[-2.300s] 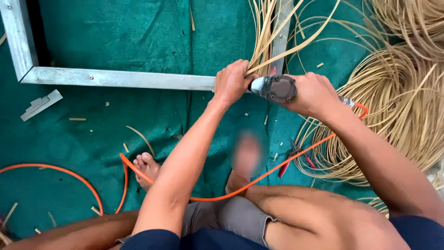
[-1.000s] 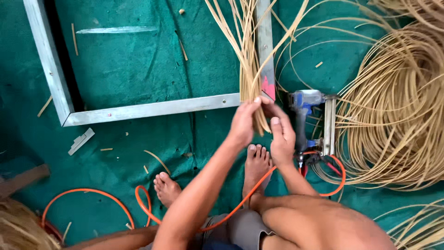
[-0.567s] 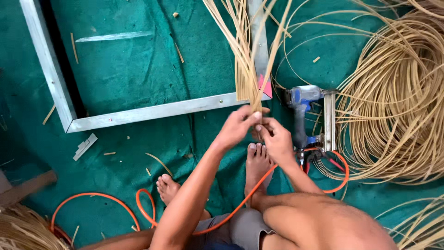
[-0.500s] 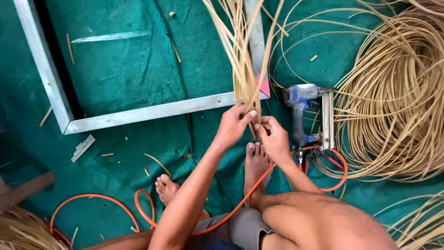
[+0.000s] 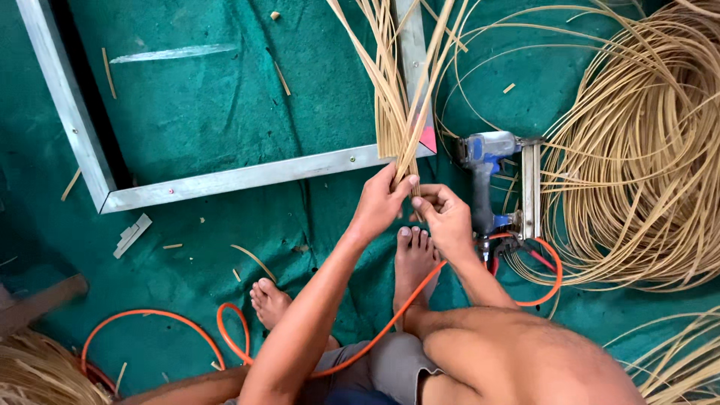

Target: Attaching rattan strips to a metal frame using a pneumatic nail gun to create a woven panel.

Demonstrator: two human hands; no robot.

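Fingers of the left hand pinch the near ends of the cane strips at the metal frame. Right hand pinches them too. Only one bunch is on; the big coil waits. Nail gun lies right.

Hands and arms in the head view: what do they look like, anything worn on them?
Both arms are bare from shoulder to wrist, no sleeves. The left hand and right hand wear no gloves, and no rings, watch or bands are visible. Only grey shorts show at the lap; the feet are bare too.
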